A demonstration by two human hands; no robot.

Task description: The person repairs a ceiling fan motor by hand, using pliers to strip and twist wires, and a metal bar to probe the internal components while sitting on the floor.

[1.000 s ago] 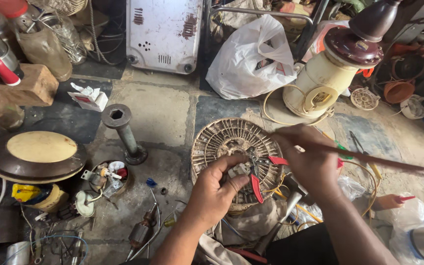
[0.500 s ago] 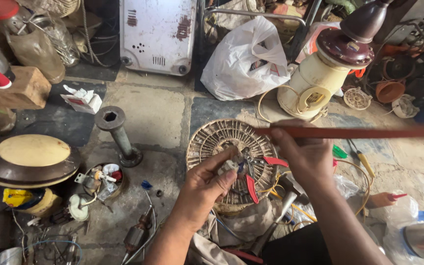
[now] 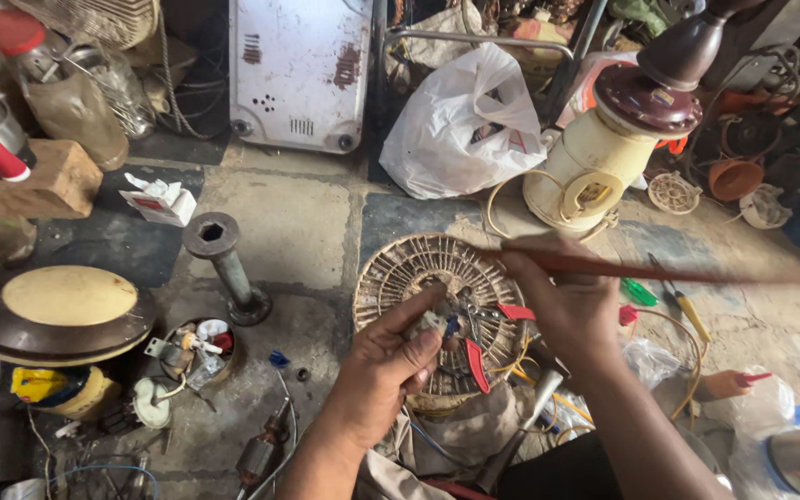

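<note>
My left hand (image 3: 389, 363) pinches a small grey metal part (image 3: 431, 323) over a round wire fan guard (image 3: 398, 278) on the floor. My right hand (image 3: 562, 301) grips a long thin reddish-brown rod (image 3: 687, 274) that reaches out to the right, roughly level. Red-handled pliers (image 3: 476, 356) lie on the guard between both hands.
A cream mixer body with a maroon cap (image 3: 604, 153) stands at the back right, beside a white plastic bag (image 3: 468, 125). A metal pipe stand (image 3: 224, 264), a round brown lid (image 3: 57, 310) and a bowl of small parts (image 3: 192, 352) are at the left. Screwdrivers (image 3: 682, 306) lie to the right.
The rod in my right hand has swung from a downward slant to nearly level. My left hand has stayed over the guard with the small part.
</note>
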